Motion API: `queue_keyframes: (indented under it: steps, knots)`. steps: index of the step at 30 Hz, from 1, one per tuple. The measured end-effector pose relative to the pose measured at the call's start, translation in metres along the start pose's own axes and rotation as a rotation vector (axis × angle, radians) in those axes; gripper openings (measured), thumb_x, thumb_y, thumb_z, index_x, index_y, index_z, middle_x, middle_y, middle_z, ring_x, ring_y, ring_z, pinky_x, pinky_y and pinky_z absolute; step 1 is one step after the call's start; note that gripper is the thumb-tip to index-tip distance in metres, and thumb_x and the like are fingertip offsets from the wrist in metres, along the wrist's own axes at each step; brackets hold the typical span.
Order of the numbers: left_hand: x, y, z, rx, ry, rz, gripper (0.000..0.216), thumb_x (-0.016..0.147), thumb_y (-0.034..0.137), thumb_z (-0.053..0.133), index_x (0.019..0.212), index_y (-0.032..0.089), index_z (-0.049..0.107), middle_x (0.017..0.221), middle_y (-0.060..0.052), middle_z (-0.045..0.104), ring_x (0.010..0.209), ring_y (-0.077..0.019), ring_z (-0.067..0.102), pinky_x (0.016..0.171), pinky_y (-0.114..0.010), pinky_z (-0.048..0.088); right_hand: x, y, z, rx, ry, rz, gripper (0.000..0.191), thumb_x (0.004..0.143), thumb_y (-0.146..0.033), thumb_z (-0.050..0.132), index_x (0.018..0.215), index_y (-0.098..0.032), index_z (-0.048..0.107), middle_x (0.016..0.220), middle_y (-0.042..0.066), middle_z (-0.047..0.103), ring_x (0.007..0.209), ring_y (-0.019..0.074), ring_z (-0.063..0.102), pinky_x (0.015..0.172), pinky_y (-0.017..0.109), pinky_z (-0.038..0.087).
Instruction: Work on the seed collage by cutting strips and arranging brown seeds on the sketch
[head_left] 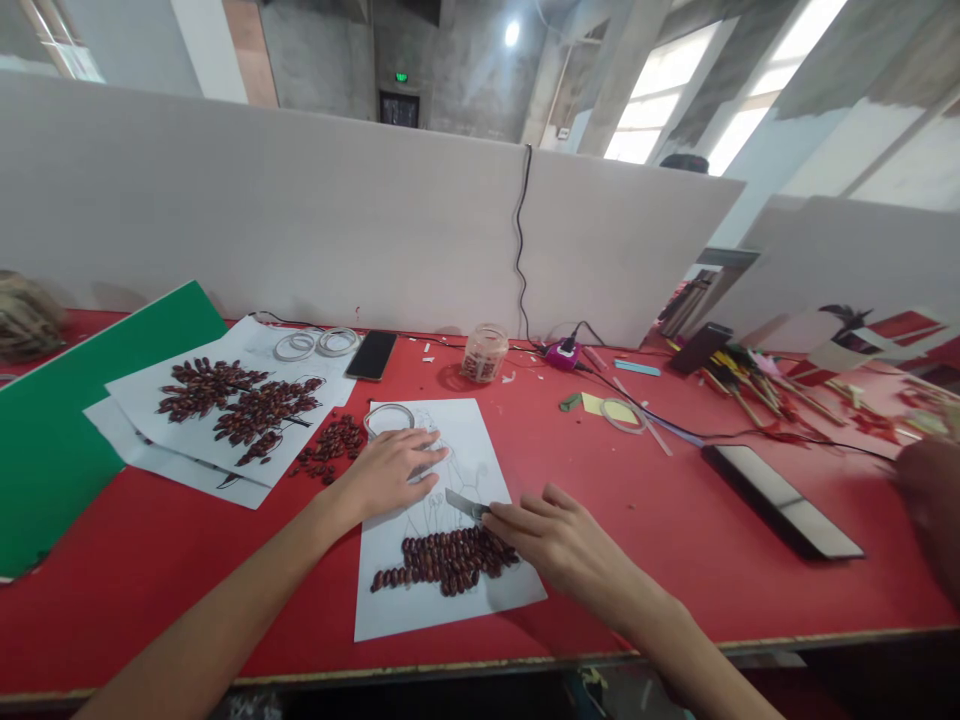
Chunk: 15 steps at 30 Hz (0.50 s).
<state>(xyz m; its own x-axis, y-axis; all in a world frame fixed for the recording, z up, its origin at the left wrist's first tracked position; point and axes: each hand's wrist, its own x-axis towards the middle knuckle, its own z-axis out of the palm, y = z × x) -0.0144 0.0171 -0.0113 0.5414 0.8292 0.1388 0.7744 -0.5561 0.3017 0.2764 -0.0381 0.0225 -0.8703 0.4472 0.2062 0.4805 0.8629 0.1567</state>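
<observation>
Sheet (371, 615): white paper flat on the red table (637, 600), directly ahead of me, pencil lines (466, 475) on its upper part.
Bean rows (454, 555): dark red, packed on the sheet's lower part; right end reaches close to the right hand (559, 535).
Left hand (394, 470): fingers spread, palm down over the sheet's upper left; blocks my view of some drawing.
Right hand: pinching a grey blade (463, 503), tip aimed up-left over the drawing; can't tell if it touches paper.
Tape ring (411, 410): across the sheet's top-left corner, just behind the left hand, partly covered by it.
Loose beans (335, 445): pile just left of the sheet, near the left hand.
Bean-covered paper (255, 400): farther left, leafy clusters, another paper underneath, both overlapping a green board (82, 420).
Back edge: black phone (373, 355), two pale rings (317, 343) beside it, see-through jar (485, 355), scraps; white partition (315, 210) behind.
Purple socket (562, 355): plug in it; black cable (519, 230) hangs down the partition nearby.
Right side: yellow paper (619, 411) partly under another ring (643, 427), blue strip (637, 368), dark flat device (784, 500), stick bundle (750, 390) beyond.
Other person: blurred hand (930, 490) at my right edge, well apart from the sheet.
</observation>
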Motion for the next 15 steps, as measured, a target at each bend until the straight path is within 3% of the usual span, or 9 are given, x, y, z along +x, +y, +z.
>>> queue_keyframes:
  steps: [10,15]
  knots:
    - [0.0,0.002,-0.002,-0.009,0.005,0.007,0.042,0.097,0.037,0.055,0.138,0.03,0.062,0.153,-0.004,0.052,0.141,-0.0251,0.047,0.117,-0.045,0.034,0.0,-0.004,-0.003,0.015,-0.009,0.041,0.042,0.099,-0.006,0.044,0.134,-0.023,0.06,0.111,0.006,0.076,0.076,0.019,0.06,0.07,0.035,0.035]
    - [0.0,0.002,-0.001,0.009,0.017,0.008,0.041,0.097,0.038,0.055,0.137,0.031,0.063,0.152,-0.004,0.052,0.14,-0.0253,0.048,0.116,-0.045,0.035,0.002,-0.013,-0.014,0.034,-0.044,0.09,0.035,0.1,-0.011,0.048,0.129,-0.023,0.063,0.106,0.005,0.077,0.072,0.0184,0.059,0.067,0.035,0.035]
